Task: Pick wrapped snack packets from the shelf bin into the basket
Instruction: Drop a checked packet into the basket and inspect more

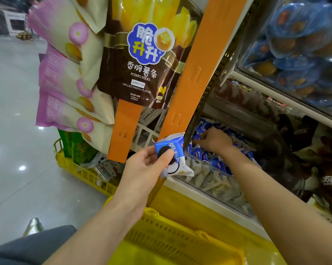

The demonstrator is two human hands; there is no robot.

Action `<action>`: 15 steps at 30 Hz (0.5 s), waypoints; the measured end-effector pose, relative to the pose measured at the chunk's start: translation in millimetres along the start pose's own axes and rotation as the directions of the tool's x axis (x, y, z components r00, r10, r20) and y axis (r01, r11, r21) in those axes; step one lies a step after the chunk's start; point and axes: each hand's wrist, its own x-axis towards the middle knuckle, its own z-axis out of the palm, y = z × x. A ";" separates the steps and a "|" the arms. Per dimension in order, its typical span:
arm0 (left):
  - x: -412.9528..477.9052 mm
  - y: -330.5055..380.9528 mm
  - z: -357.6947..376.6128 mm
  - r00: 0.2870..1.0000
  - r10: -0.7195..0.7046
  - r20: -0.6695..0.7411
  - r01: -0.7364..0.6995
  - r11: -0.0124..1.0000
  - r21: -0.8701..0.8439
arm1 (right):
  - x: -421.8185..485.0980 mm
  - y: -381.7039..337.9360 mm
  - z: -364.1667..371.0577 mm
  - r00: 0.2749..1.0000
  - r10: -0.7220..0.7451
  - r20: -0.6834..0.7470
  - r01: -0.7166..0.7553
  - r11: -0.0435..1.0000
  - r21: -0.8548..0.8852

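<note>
Glossy grey shop floor runs off to my left, and stocked shelves crowd the right behind a hanging orange strip (195, 73). From my seat, the left hand (144, 165) holds the held packet (170, 152) up in front of the strip's lower end: its thumb lies across the printed face, and its fingers are curled behind the near edge. The wrapper is blue on top with a dark round biscuit printed on it, white lower down, with crimped ends. I cannot tell whether it is one wrapper or two stacked.

The right hand (214, 140) is down in the shelf bin (218, 180), knuckles up and fingertips bent into the heap of loose packets (216, 161) — all the same blue and white. I cannot tell whether it has hold of one. The yellow basket (180, 236) sits below both forearms, just in front of the bin's clear wall.
</note>
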 end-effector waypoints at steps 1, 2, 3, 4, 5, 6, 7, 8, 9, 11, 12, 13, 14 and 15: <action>-0.2 -1.0 0.1 1.000 0.003 0.006 -0.003 1.000 0.001 | 0.4 -0.8 -1.0 1.000 0.008 0.001 -0.008 1.000 0.022; -0.2 -2.2 0.2 1.000 0.008 0.014 -0.008 1.000 0.003 | 0.7 -0.9 -1.6 1.000 0.014 -0.005 -0.014 0.997 0.075; -0.1 -3.2 0.3 1.000 0.015 0.023 -0.015 1.000 0.003 | 0.3 -0.1 -2.3 0.999 0.020 -0.027 -0.016 0.988 0.154; -0.3 -4.0 0.3 0.999 0.020 0.033 -0.020 1.000 -0.002 | -1.2 1.3 -3.0 0.998 0.029 -0.062 -0.013 0.971 0.240; -1.0 -4.0 0.7 0.999 0.021 0.044 -0.020 1.000 -0.010 | -4.3 3.3 -4.3 0.993 0.036 -0.112 0.001 0.948 0.319; -2.1 -3.7 1.0 0.998 0.018 0.059 -0.017 1.000 -0.020 | -8.7 5.5 -6.3 0.984 0.045 -0.172 0.025 0.924 0.383; -3.3 -3.5 1.7 0.997 0.012 0.078 -0.009 0.999 -0.033 | -14.7 7.5 -9.4 0.969 0.050 -0.241 0.061 0.900 0.433; -4.2 -3.7 2.4 0.995 0.004 0.096 0.001 0.999 -0.045 | -22.4 9.4 -13.2 0.948 0.049 -0.315 0.113 0.874 0.473; -5.5 -3.9 3.6 0.994 -0.005 0.111 0.011 0.999 -0.052 | -31.3 10.9 -17.4 0.919 0.045 -0.392 0.174 0.846 0.504; -8.4 -6.2 5.6 0.992 -0.016 0.122 0.023 0.998 -0.053 | -53.4 11.8 -26.8 0.855 0.057 -0.516 0.280 0.786 0.551; -9.6 -8.3 6.6 0.992 -0.020 0.123 0.026 0.999 -0.047 | -65.9 11.4 -31.2 0.836 0.072 -0.543 0.313 0.752 0.581; -11.0 -10.5 7.5 0.992 -0.025 0.125 0.031 0.999 -0.038 | -78.8 10.3 -34.7 0.830 0.072 -0.553 0.345 0.712 0.611; -11.9 -12.4 8.3 0.991 -0.031 0.127 0.035 0.999 -0.032 | -91.1 8.9 -36.5 0.830 0.051 -0.556 0.381 0.676 0.631; -13.3 -14.2 9.3 0.991 -0.037 0.129 0.042 0.999 -0.034 | -104.0 7.9 -36.8 0.834 0.022 -0.551 0.407 0.650 0.642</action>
